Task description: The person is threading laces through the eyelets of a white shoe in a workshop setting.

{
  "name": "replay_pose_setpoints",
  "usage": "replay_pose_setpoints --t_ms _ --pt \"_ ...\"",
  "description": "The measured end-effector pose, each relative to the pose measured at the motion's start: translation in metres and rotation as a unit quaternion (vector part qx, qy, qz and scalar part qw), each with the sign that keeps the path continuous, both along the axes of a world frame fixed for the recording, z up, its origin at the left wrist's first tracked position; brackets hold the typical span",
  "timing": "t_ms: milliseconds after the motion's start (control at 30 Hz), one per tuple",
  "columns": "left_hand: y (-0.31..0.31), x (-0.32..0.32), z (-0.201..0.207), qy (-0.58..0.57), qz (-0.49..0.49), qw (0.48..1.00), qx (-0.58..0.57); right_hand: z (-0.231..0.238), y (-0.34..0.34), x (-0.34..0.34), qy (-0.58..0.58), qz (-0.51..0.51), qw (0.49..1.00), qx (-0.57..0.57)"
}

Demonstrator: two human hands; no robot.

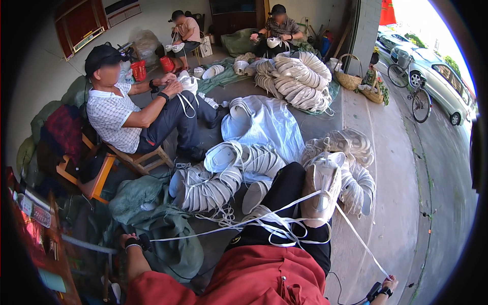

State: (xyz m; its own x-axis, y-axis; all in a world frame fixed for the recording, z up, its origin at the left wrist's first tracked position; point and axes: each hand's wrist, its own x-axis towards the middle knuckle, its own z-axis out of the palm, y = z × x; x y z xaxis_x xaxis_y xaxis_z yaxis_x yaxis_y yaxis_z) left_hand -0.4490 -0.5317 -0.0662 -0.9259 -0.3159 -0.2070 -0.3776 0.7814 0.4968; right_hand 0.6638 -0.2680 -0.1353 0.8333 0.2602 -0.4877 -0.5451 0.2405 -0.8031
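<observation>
A beige shoe upper [321, 192] rests on my raised right knee, its toe toward me. A white shoelace [223, 230] runs taut from the shoe out to my left hand [129, 241], which is closed on it low at the left. Out at the lower right, my right hand [390, 284] pinches the lace's other stretch [358, 238], also pulled straight. Both arms are spread wide. A loose tangle of white laces [282, 226] lies across my lap below the shoe.
Nested shoe uppers [211, 188] lie in rows before me, with another heap [358, 147] beyond my knee. A co-worker [127, 107] sits on a wooden chair [140, 160] at left, handling a white shoe. Green sacks [157, 213] lie near my left arm. Two more people sit farther back.
</observation>
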Motion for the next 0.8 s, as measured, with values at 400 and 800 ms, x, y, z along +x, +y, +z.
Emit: replay_pose_setpoints --t_ms 400,800 --pt "0.240 0.086 -0.005 -0.100 -0.135 0.876 0.453 0.009 -0.019 -0.001 0.011 0.024 1.000 -0.008" --pt "0.448 0.405 0.092 -0.254 -0.707 0.566 0.340 -0.002 -0.080 -0.002 0.057 0.041 0.997 -0.027"
